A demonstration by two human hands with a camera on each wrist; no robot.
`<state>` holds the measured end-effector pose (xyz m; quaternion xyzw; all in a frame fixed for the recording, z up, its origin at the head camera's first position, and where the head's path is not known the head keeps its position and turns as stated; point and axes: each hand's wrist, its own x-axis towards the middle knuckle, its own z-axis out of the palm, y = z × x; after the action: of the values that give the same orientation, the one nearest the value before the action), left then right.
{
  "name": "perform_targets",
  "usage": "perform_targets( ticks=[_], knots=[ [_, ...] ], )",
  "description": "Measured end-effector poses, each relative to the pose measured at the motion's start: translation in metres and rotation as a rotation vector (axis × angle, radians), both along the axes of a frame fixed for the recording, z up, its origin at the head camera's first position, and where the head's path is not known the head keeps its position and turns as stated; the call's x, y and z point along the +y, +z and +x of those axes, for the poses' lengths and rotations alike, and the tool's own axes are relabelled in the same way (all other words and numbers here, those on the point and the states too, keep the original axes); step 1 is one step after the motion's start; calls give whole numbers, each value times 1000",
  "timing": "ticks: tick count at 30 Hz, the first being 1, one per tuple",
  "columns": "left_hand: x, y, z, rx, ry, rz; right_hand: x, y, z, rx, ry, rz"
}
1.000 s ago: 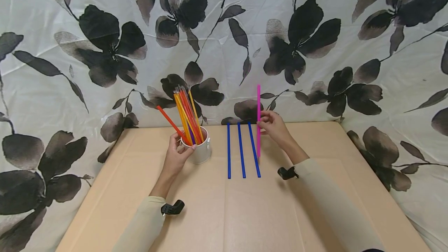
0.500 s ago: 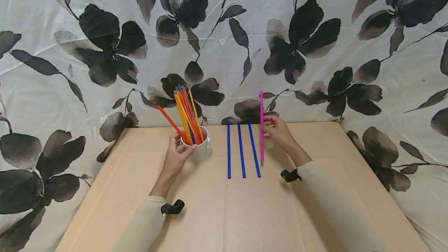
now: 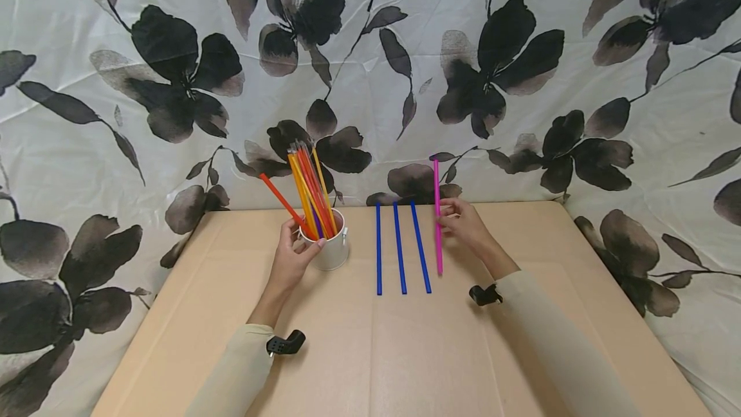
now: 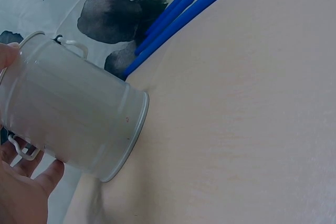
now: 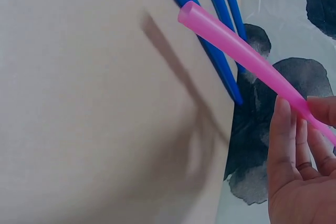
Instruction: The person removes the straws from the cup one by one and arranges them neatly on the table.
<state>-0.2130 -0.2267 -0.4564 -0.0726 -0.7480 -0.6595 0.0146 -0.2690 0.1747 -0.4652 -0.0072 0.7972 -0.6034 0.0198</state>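
Between thumb and fingers my right hand (image 3: 466,227) pinches a pink straw (image 3: 437,230); the right wrist view shows its hollow end above the table, with a shadow below. Left of it three blue straws (image 3: 401,256) lie side by side on the table, roughly parallel. My left hand (image 3: 292,259) grips the white metal bucket (image 3: 334,255) near its rim, thumb on the front and fingers round the left side. In the bucket stand several orange and yellow straws or sticks (image 3: 312,192), something purple, and a red-orange straw (image 3: 280,197) leaning out to the left.
The light wooden-looking table (image 3: 370,352) ends at a back edge against a white cloth (image 3: 370,82) printed with dark flowers. Dark wrist cameras sit on both forearms. Small looped handles (image 4: 76,45) stick out from the bucket's sides.
My right hand has moved slightly to the right and toward me, lowering the pink straw beside the blue ones. The left hand and bucket have stayed in place.
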Motion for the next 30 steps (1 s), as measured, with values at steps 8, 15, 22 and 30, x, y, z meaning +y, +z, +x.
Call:
perform_targets(
  ticks=[8, 15, 22, 30],
  knots=[
    [-4, 3, 2, -5, -5, -8, 0, -5, 10, -42, -15, 81],
    [-8, 5, 5, -22, -14, -10, -1, -10, 19, -87, -40, 109],
    [-9, 6, 5, -25, -15, -8, 0, -13, 20, -136, -41, 132],
    [-10, 6, 6, -26, -22, 2, -1, -15, 20, -174, -41, 181]
  ],
)
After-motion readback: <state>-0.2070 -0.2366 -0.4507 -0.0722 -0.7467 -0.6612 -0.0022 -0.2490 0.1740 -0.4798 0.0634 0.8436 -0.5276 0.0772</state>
